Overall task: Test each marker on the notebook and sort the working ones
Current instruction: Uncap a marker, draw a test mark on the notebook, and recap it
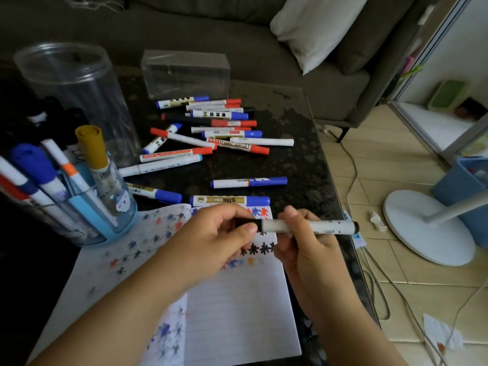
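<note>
Dark, glossy counter (290, 165) before a sofa, carrying loose markers, a holder of sorted ones (79, 202) and the open notebook (237, 299). Both hands hold a white marker (309, 226) level above the star-marked page — left hand (219, 239) with fingers (248, 229) pinching the black cap, right hand (303, 247) curled round the barrel. Probably uncapping or recapping: best done by pulling or pushing straight along the axis, barrel held steady, no twisting.

Notebook (237, 307) on table (303, 159) front, marker pile (211, 128) behind it, pen cup (87, 215) left, box (184, 73) behind pile
</note>
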Available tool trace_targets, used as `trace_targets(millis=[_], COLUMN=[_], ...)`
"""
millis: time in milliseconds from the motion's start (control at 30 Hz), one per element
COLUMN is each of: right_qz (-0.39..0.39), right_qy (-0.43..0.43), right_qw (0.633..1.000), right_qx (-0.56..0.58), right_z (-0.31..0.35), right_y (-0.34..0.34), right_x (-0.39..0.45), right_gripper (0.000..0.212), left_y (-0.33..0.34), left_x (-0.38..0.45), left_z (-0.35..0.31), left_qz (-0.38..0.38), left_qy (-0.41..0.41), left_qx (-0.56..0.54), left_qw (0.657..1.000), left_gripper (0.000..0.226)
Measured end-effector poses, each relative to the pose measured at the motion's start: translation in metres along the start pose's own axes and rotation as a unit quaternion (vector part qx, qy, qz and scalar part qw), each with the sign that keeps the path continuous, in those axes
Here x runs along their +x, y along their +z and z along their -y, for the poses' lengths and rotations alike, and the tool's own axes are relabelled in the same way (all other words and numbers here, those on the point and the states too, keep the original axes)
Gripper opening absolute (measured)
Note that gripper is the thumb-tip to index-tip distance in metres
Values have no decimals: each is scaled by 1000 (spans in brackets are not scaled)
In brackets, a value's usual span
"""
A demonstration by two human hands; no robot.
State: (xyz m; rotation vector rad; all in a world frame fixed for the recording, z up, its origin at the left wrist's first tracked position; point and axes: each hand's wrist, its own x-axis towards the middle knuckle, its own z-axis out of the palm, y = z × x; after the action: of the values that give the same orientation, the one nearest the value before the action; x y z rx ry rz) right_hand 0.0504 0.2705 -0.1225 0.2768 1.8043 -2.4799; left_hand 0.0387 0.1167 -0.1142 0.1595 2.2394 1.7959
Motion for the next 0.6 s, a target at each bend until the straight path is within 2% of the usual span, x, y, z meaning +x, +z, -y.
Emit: trace_targets(millis=[100, 200, 300, 367, 467, 533, 600], right_qz=[-28, -60, -27, 31, 164, 267, 365], right_qy=[0, -20, -57, -75, -106, -130, -160], right_qw=[999, 996, 990, 984, 959, 921, 869], right_qx=[-22, -60, -127, -158, -206, -251, -294], right_z=[12, 21, 32, 42, 52, 48, 33], right_y=[-2, 0, 12, 29, 64, 95, 130], right_x=[-2, -6, -21, -38, -68, -93, -121], right_gripper=[45, 35, 33, 31, 30, 30, 33], left_y=[-9, -15, -29, -49, -86, -111, -131], left_x=[3, -3, -31, -67, -140, -198, -259], left_z=[-5, -17, -27, -31, -26, -13, 4], left_qz=[-15, -41, -102, -160, -249, -306, -362], left_qy=[-14, 11, 50, 76, 100, 78, 24], left_qx=[25, 140, 262, 282, 322, 374, 397], left_qw=[999, 989, 958, 943, 908, 872, 843], left_gripper=[13, 13, 22, 21, 21, 32, 30])
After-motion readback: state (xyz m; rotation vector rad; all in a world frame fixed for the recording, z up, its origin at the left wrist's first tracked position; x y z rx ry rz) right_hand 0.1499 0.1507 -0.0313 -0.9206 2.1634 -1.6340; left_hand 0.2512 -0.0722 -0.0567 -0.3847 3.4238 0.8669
